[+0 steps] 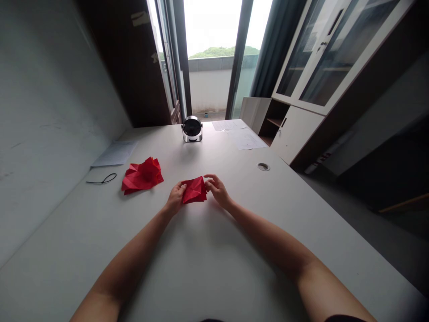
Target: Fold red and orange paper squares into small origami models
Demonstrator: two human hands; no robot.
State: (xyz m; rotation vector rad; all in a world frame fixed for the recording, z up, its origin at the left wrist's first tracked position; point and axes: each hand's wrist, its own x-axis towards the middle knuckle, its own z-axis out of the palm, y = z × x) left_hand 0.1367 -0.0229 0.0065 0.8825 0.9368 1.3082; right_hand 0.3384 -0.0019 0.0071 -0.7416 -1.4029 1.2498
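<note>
White desk (201, 268) before a bright window (212, 27), my left hand (174, 197) pinching red folded paper (193, 189), my right hand (217, 190) beside it, fingers apart.

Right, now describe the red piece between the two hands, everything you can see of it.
The red piece is a small, roughly square packet that looks like thin folded paper, matt, with creases across its face and uneven layers showing along its right and lower edges. It is held over the white table, face up. The left hand pinches its left side, thumb on top. The right hand's fingers are at its right edge; whether they grip is unclear.
</note>
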